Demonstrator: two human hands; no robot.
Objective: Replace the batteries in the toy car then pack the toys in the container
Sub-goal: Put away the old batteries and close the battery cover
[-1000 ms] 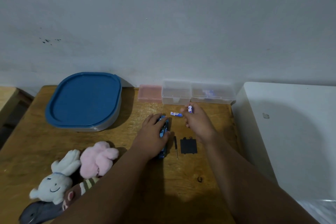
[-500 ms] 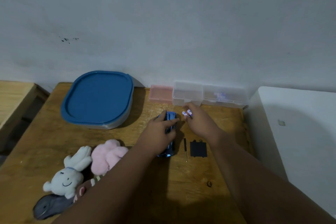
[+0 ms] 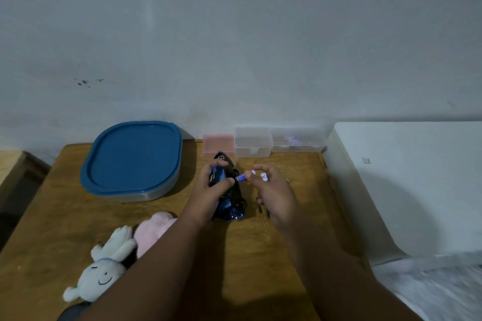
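Note:
My left hand (image 3: pixel 212 191) grips the blue toy car (image 3: pixel 228 203), tilted up off the wooden table (image 3: pixel 247 250) with its nose toward the wall. My right hand (image 3: pixel 273 197) pinches two small blue-and-white batteries; one battery (image 3: pixel 243 177) points at the car's side, the other battery (image 3: pixel 264 177) sits between the fingers. A small screwdriver (image 3: pixel 261 212) lies on the table beside my right hand. The black battery cover is hidden under my right hand. The container with a blue lid (image 3: pixel 133 159) stands at the back left.
Three small plastic boxes line the wall: a pink box (image 3: pixel 217 143), a clear box (image 3: pixel 253 143) and another clear box (image 3: pixel 297 141). A white plush (image 3: pixel 104 268) and a pink plush (image 3: pixel 154 229) lie at the front left. A white surface (image 3: pixel 407 185) borders the table's right edge.
My left hand has lifted and tilted the car off the table. My right hand, having picked up a second battery, has brought both batteries close to the car's side.

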